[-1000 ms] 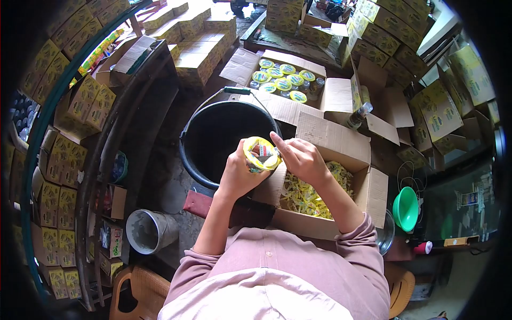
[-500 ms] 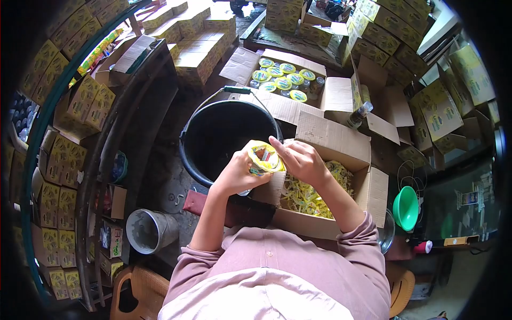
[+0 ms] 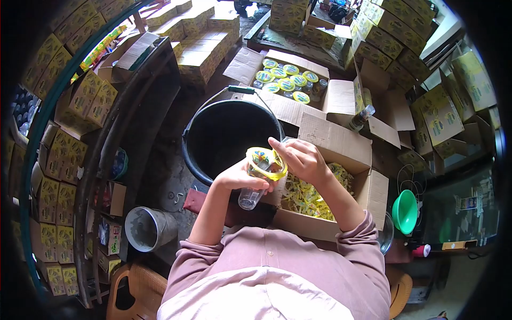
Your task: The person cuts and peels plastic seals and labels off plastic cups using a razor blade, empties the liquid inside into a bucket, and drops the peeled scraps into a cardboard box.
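Observation:
My left hand (image 3: 242,176) is closed around a clear cup-like container (image 3: 249,199), held tilted over the near rim of the black bucket (image 3: 232,138). A yellow printed label band (image 3: 277,175) circles its upper end. My right hand (image 3: 304,161) is beside that end, its index finger stretched along the band's edge and the other fingers curled. What the curled fingers grip, if anything, is hidden. Below my right hand stands an open carton (image 3: 377,197) with many loose yellow label strips (image 3: 312,194) inside.
Behind the bucket, an open carton (image 3: 298,55) holds several containers with yellow round tops (image 3: 286,84). A bottle (image 3: 362,117) leans by another open box. A grey bucket (image 3: 151,229) stands left, a green bowl (image 3: 406,212) right. Stacked cartons (image 3: 205,56) line the surroundings.
The container has tipped so its clear lower part now shows below my left hand. The yellow band sits slightly lower. My right hand has barely moved.

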Motion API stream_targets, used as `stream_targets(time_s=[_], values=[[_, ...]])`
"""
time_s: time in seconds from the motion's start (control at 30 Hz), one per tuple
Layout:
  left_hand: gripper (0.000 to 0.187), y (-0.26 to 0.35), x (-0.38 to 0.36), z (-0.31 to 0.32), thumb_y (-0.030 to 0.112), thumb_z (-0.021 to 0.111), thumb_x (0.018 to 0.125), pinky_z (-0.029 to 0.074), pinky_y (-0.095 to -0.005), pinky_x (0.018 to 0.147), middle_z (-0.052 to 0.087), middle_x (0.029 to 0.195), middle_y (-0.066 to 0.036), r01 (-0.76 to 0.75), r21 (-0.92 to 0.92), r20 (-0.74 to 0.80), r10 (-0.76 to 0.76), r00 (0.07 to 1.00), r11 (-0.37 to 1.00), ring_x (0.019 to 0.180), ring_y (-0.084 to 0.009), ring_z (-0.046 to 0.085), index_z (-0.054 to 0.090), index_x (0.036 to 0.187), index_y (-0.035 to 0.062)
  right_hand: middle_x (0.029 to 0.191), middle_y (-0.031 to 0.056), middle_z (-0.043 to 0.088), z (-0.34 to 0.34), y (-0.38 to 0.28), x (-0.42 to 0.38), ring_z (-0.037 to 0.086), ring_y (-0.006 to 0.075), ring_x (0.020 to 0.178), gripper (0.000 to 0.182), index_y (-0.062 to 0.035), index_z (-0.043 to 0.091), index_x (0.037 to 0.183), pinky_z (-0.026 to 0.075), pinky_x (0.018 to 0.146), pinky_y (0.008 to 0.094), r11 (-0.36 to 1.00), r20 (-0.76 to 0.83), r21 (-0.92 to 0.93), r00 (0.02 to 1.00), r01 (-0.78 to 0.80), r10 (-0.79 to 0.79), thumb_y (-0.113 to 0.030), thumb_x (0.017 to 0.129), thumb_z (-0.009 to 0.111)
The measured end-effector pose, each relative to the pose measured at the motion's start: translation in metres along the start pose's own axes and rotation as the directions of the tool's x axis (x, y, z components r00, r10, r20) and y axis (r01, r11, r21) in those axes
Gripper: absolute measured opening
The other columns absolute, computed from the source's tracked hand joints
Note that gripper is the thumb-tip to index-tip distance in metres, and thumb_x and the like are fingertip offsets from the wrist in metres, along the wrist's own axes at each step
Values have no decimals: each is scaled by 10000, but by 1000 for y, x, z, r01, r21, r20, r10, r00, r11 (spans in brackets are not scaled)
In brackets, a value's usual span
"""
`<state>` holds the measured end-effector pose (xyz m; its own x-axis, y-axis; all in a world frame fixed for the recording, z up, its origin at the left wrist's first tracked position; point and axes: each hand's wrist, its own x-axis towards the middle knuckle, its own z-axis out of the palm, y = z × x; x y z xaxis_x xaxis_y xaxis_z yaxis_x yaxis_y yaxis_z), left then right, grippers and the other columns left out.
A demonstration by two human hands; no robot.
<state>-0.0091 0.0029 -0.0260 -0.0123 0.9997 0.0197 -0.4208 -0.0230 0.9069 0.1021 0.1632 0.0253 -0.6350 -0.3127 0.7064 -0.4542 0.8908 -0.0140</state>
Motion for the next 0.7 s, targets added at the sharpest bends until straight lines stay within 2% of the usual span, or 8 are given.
stream_targets(time_s=[0.13,0.23,0.27,0.37,0.4,0.53,0.63,0.7], values=[[457,0,9,7,237,679,668,490,-258,519,574,740,-125,-96,-261,213,154,965,961,618,-166,577,517,989,-45,705,3,584,3,1,0,603,116,699,482,-22,528,1168,516,623,249,998,-27,-41,998,48,-49,-92,696,598],[453,-7,12,0,224,673,670,499,-272,520,577,761,-138,-17,-364,354,155,922,931,616,-186,586,511,995,-46,722,5,588,4,-1,-2,602,120,713,413,-51,565,1094,516,628,255,996,-10,-60,998,60,-61,-101,686,610],[503,-9,12,-1,260,705,651,491,-257,515,569,730,-152,4,-347,324,116,939,938,581,-183,585,489,966,-68,725,6,588,6,1,-6,602,123,715,393,-56,572,1074,516,632,260,994,0,-76,997,75,-76,-103,685,611],[480,4,4,-1,212,691,675,507,-272,561,575,759,-155,101,-216,110,-79,991,971,610,-202,598,478,1022,-44,747,23,577,3,3,-6,594,146,735,263,-59,580,928,513,666,282,993,32,-88,997,76,-73,-98,670,614],[500,9,3,-7,158,676,697,497,-255,665,581,872,-148,93,-135,118,-78,990,986,759,-179,608,448,1108,-12,750,28,572,1,5,-5,592,151,741,246,-55,576,905,511,670,283,993,42,-86,996,83,-80,-95,665,613],[526,16,4,-3,115,662,705,434,-272,808,559,1015,-106,-191,346,-185,267,946,919,982,-138,535,394,1145,10,752,42,555,-2,12,-8,578,170,752,210,-44,557,839,496,669,289,988,62,-150,997,45,-35,-91,642,610],[539,22,6,19,114,667,674,438,-293,819,563,995,-130,-162,670,-243,419,875,725,947,-178,564,403,1129,-7,735,31,546,2,14,-8,568,168,738,207,-45,548,817,490,673,292,982,86,-188,996,32,-16,-101,627,607],[579,18,9,31,119,697,620,457,-321,802,569,979,-198,-54,852,-275,533,800,520,925,-295,587,422,1110,-21,726,26,541,6,11,-6,565,166,736,206,-46,544,808,490,678,289,980,99,-193,994,54,-35,-106,620,605]])
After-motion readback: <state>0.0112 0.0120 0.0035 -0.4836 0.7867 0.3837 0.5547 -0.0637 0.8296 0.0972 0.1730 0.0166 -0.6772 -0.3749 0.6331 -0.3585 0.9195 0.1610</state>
